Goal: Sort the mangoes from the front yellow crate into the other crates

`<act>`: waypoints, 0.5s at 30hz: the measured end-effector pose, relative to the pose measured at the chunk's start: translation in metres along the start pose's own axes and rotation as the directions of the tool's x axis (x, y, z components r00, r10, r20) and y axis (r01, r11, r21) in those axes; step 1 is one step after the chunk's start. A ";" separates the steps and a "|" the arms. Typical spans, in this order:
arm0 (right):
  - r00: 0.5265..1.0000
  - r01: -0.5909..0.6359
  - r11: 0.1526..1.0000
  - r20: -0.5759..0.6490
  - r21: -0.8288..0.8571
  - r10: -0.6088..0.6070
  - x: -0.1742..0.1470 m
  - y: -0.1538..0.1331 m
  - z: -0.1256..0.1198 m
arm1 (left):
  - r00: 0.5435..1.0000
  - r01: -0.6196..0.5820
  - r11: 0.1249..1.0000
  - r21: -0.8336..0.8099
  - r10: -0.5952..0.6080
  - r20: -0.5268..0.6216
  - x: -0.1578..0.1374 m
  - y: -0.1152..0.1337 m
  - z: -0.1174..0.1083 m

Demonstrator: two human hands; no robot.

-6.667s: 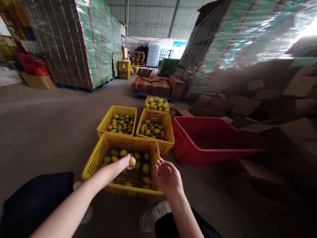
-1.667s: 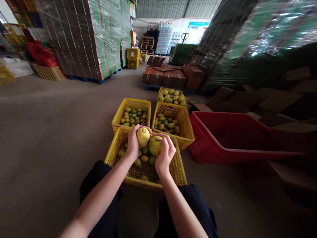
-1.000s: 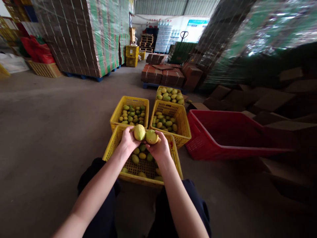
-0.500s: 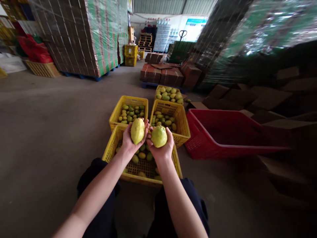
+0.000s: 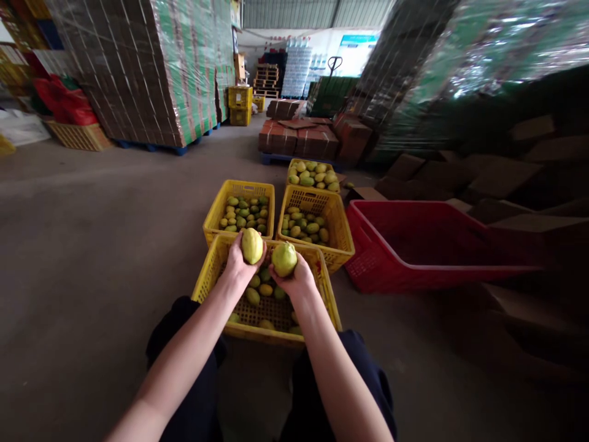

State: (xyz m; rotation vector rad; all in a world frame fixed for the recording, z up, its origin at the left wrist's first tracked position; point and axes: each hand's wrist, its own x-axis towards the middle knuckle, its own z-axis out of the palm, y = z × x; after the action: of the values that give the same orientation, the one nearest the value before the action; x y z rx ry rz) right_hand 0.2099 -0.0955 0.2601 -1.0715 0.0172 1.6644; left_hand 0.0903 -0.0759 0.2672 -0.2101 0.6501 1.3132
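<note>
My left hand [image 5: 239,261] is closed round a pale yellow papaya [image 5: 252,246], oval with faint ridges. In my right hand [image 5: 299,275] lies a rounder, greener papaya [image 5: 284,259], its knobbly end upward and my fingers wrapped beneath it. Both hands are above the near yellow crate [image 5: 209,261], with a small gap between them. Several green and yellow fruits [image 5: 253,296] rest on that crate's slatted floor, partly hidden by my forearms.
Beyond stand a left yellow crate [image 5: 215,205], a right yellow crate [image 5: 338,224] and a farther crate heaped with fruit [image 5: 313,175]. A red basket [image 5: 368,270] sits to the right beside loose cardboard [image 5: 501,178]. Flattened cartons [image 5: 278,136] and wrapped pallet stacks [image 5: 184,67] stand behind.
Both hands have moved apart, the left slightly leftward and both fruits a bit farther from the camera. The hands touched or nearly touched before. Each still holds its papaya.
</note>
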 end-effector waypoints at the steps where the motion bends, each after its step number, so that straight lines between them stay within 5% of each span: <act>1: 1.000 0.002 1.000 0.018 0.009 -0.002 -0.002 -0.001 0.000 | 0.999 -0.050 0.999 -0.008 0.049 -0.019 0.001 0.000 0.000; 4: 0.998 0.047 0.997 0.048 0.062 -0.050 -0.008 -0.003 0.003 | 0.991 -0.131 0.991 -0.040 0.129 -0.044 0.000 0.004 0.002; 10: 0.996 -0.063 0.998 0.064 0.008 0.062 -0.010 -0.002 0.004 | 0.989 0.104 0.991 -0.083 -0.094 0.118 -0.007 0.007 0.003; 15: 0.998 -0.053 0.999 0.020 -0.005 0.053 -0.003 -0.002 0.002 | 0.994 0.061 0.968 -0.244 -0.037 0.101 -0.003 0.007 0.000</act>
State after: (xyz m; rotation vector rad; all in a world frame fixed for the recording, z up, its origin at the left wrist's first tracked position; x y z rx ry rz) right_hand 0.2098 -0.0959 0.2641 -1.0654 0.0284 1.7235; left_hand 0.0832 -0.0760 0.2704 -0.3618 0.3964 1.3467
